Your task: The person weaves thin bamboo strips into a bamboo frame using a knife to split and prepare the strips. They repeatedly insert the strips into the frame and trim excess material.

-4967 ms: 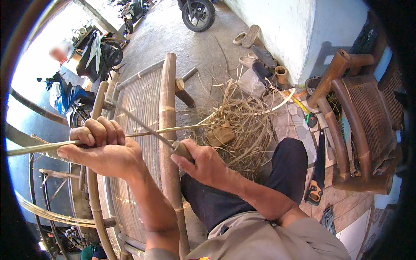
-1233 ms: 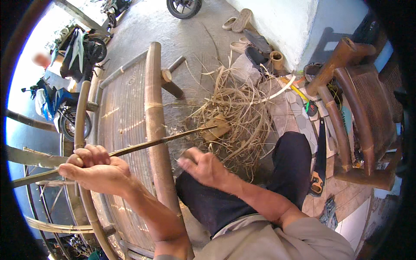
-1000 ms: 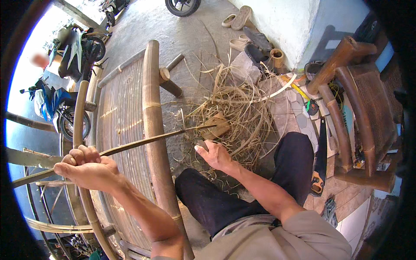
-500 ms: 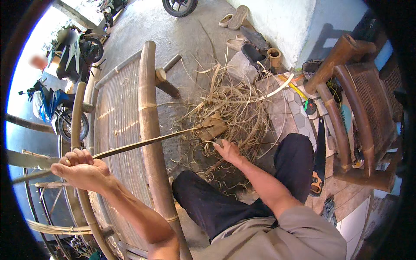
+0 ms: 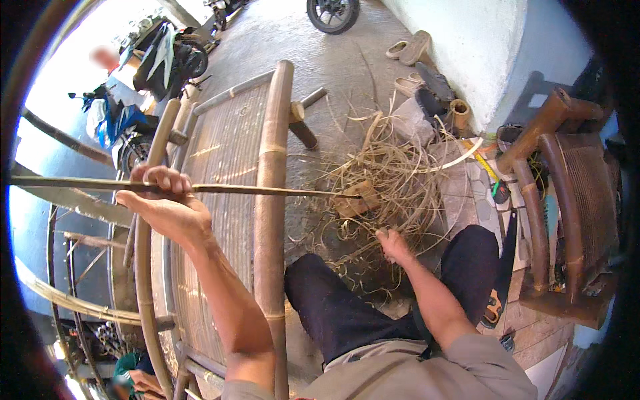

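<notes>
A long, narrow bamboo strip [image 5: 267, 191] stretches from the left edge across a bamboo bench [image 5: 220, 143]. Its right tip meets a small wooden block [image 5: 355, 201] on the ground. My left hand [image 5: 175, 203] is raised over the bench, palm up, with its fingers curled round the strip. Near the block, beyond my knees, my right hand [image 5: 395, 247] is closed; what it grips is hidden. A tangled heap of thin bamboo shavings [image 5: 407, 160] surrounds the block.
At the right are a handsaw [image 5: 510, 250], a yellow tape measure [image 5: 497, 183] and a brown bamboo chair [image 5: 580, 200]. Sandals [image 5: 417, 48] and a stone block [image 5: 412, 127] lie by the wall. Motorcycles [image 5: 127, 120] stand far left. Another person's arm [image 5: 143, 381] shows at lower left.
The view has shifted, so the scene sits further right. My left hand's fingers have loosened from a tighter fist, and the strip now lies more level. My right hand stays near the block.
</notes>
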`<state>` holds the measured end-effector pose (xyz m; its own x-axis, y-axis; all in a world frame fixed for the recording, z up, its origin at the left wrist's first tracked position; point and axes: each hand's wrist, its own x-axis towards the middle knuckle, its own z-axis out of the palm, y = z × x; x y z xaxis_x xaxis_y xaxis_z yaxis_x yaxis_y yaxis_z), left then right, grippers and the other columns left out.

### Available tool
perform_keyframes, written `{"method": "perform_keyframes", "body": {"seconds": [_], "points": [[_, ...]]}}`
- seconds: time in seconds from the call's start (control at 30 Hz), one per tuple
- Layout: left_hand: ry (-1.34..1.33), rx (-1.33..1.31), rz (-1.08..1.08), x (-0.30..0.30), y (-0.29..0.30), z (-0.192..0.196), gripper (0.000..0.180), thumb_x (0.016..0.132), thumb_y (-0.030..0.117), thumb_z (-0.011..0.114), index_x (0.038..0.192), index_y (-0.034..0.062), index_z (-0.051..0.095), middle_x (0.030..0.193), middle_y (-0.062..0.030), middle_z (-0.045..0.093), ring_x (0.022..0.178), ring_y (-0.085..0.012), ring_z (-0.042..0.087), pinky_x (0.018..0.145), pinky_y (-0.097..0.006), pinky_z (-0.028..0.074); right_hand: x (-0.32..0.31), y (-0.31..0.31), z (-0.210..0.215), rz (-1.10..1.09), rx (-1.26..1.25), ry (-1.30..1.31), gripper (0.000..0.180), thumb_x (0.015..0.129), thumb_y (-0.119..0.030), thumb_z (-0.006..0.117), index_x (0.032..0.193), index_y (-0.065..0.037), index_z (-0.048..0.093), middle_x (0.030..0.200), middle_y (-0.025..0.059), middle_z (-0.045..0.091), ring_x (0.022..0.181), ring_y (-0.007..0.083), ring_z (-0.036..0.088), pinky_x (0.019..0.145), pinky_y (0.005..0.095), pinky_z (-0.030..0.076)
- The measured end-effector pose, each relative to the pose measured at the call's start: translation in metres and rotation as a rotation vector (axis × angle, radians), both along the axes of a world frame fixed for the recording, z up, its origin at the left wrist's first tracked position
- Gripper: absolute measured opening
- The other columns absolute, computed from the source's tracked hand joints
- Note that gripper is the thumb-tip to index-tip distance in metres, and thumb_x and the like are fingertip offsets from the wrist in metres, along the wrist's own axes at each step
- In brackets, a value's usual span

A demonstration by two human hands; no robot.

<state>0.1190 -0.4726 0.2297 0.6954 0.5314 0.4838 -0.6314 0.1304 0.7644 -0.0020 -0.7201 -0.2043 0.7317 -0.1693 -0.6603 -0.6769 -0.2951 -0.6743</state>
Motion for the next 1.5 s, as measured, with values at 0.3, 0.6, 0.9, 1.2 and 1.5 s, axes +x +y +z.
{"method": "perform_keyframes", "body": {"seconds": [0.3, 0.6, 0.9, 1.2, 1.5], "points": [[-0.211, -0.015, -0.147, -0.017, 0.004, 0.022, 0.048, 0.102, 0.061, 0.052, 0.088, 0.0148, 0.052, 0.067, 0.0032, 0.036, 0.058, -0.0089, 0.034, 0.052, -0.026, 0.031, -0.001, 0.033, 0.142, -0.026, 0.010, -0.577, 0.045, 0.099, -0.043, 0.059, 0.117, -0.001, 0.061, 0.095, 0.0266, 0.071, 0.092, 0.0459, 0.070, 0.079, 0.0523, 0.054], [-0.252, 0.058, -0.167, -0.045, -0.045, 0.024, 0.053, 0.104, 0.061, 0.047, 0.077, 0.0160, 0.040, 0.062, 0.0045, 0.029, 0.048, -0.0062, 0.023, 0.040, -0.023, 0.020, -0.016, 0.081, 0.330, 0.216, 0.311, -1.206, 0.039, 0.102, -0.042, 0.057, 0.110, -0.004, 0.056, 0.083, 0.0259, 0.069, 0.086, 0.0482, 0.069, 0.072, 0.0554, 0.055], [-0.283, 0.022, -0.145, -0.048, -0.048, 0.024, 0.055, 0.103, 0.061, 0.051, 0.073, 0.0184, 0.032, 0.058, 0.0054, 0.022, 0.047, -0.0051, 0.016, 0.040, -0.023, 0.014, -0.018, 0.079, 0.316, 0.146, 0.244, -1.041, 0.037, 0.101, -0.039, 0.061, 0.113, -0.004, 0.058, 0.082, 0.0253, 0.070, 0.083, 0.0462, 0.070, 0.068, 0.0543, 0.055], [-0.283, 0.060, -0.091, -0.044, -0.047, 0.024, 0.055, 0.102, 0.059, 0.055, 0.072, 0.0176, 0.035, 0.059, 0.0061, 0.022, 0.050, -0.0063, 0.017, 0.042, -0.024, 0.013, 0.003, 0.067, 0.275, 0.075, 0.157, -0.803, 0.046, 0.101, -0.046, 0.059, 0.104, 0.000, 0.061, 0.080, 0.0274, 0.068, 0.083, 0.0461, 0.071, 0.070, 0.0538, 0.054], [-0.265, 0.104, 0.060, -0.024, -0.032, 0.025, 0.057, 0.101, 0.060, 0.056, 0.070, 0.0189, 0.031, 0.061, 0.0051, 0.021, 0.052, -0.0080, 0.018, 0.044, -0.025, 0.015, 0.028, 0.072, 0.199, 0.041, 0.070, -0.667, 0.046, 0.101, -0.048, 0.058, 0.107, -0.002, 0.059, 0.080, 0.0260, 0.069, 0.083, 0.0471, 0.070, 0.069, 0.0538, 0.055]]}}
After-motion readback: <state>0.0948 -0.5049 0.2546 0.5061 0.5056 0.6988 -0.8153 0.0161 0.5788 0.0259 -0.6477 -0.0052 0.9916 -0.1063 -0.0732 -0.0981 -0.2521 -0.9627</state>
